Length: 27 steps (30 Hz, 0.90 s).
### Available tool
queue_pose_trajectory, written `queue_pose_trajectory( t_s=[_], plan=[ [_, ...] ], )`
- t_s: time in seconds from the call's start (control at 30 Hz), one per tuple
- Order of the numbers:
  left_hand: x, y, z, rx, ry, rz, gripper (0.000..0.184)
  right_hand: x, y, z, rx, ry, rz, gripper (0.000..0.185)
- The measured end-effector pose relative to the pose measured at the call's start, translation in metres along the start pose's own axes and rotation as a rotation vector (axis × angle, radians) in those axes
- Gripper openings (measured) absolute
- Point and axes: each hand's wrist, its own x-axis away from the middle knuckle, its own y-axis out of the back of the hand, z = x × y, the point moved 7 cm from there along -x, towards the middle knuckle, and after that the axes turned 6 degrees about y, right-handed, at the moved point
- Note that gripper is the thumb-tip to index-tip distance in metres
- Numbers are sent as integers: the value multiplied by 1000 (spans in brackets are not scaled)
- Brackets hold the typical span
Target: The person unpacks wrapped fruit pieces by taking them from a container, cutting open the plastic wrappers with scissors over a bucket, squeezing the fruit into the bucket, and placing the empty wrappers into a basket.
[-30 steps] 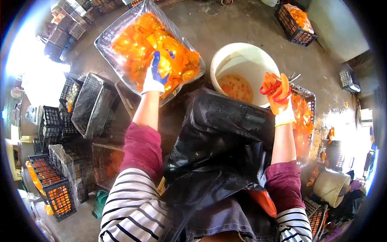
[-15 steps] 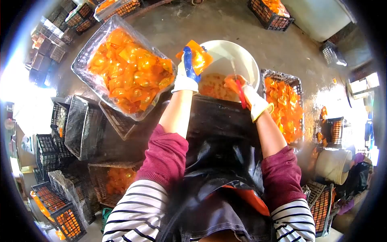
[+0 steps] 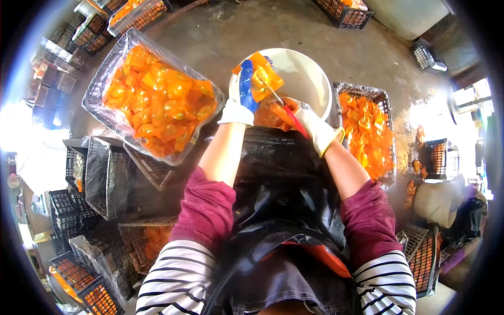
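My left hand [image 3: 242,94], in a white glove with blue coating, grips a square orange plastic packet [image 3: 266,79] above a white bucket [image 3: 310,71]. My right hand [image 3: 311,122], in a white glove with orange fingers, is closed on a red-handled knife [image 3: 298,123]. Its thin metal blade reaches up to the packet's lower edge; whether it has pierced the packet I cannot tell. Pinkish-orange contents lie low in the bucket, partly hidden behind my right hand. Left of my hands, a plastic-lined crate [image 3: 100,105] holds a heap of similar shiny orange packets.
A black crate [image 3: 389,105] of flattened orange packets stands right of the bucket. Stacked black crates [image 3: 107,178] are at the left, with an orange-filled crate [image 3: 86,289] lower down. Another crate [image 3: 344,17] sits on the wet floor [image 3: 236,31] at the back. A pale bucket [image 3: 434,202] is at the right.
My right hand has moved left and up, bringing the knife blade from over the bucket to the packet. My left hand still holds the packet. The whole view has shifted slightly.
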Motion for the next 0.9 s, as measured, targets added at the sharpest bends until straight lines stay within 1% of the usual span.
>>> queue_pose_trajectory(
  t_s=[0.03,0.1,0.13,0.2,0.23,0.33,0.37,0.4,0.53,0.57,0.67,0.77,0.8,0.83,0.87,0.9],
  plan=[
    [0,2,1,-38,-2,-2,51,1,0,1,9,-4,0,36],
    [-2,6,3,-113,-8,-5,58,-6,4,2,271,262,-105,40],
    [-2,7,5,-133,0,-13,58,-9,4,1,402,396,-158,43],
    [1,5,9,-176,11,-30,59,-24,3,-21,133,286,-77,40],
    [3,8,9,-160,20,-87,57,-30,2,-30,-2,231,-38,39],
    [1,13,12,-88,23,-80,56,-6,-7,-11,-45,-136,-4,38],
    [1,14,12,-85,17,-85,56,-2,-8,-9,-72,-151,-5,38],
    [2,16,12,-81,13,-89,56,-2,-8,-10,-106,-134,-8,38],
    [2,12,8,-84,-71,-45,57,-21,-10,-24,-235,83,-13,39],
    [4,11,6,-81,-82,-43,58,-22,-11,-23,-262,102,-6,39],
    [5,6,4,-58,-99,-34,61,-20,-14,-21,-367,57,48,40],
    [4,5,2,-39,-111,-4,64,-10,-14,-7,-406,-37,177,41],
    [4,6,2,-45,-110,-10,62,-9,-13,-4,-407,-40,203,41],
    [4,7,3,-51,-109,-18,61,-19,-15,-25,-431,-38,16,36],
    [5,7,3,-57,-108,-26,59,-33,-16,-41,-521,122,-3,36],
    [5,10,4,-133,-124,-71,53,-49,-14,-60,-607,284,-22,36]
  ],
)
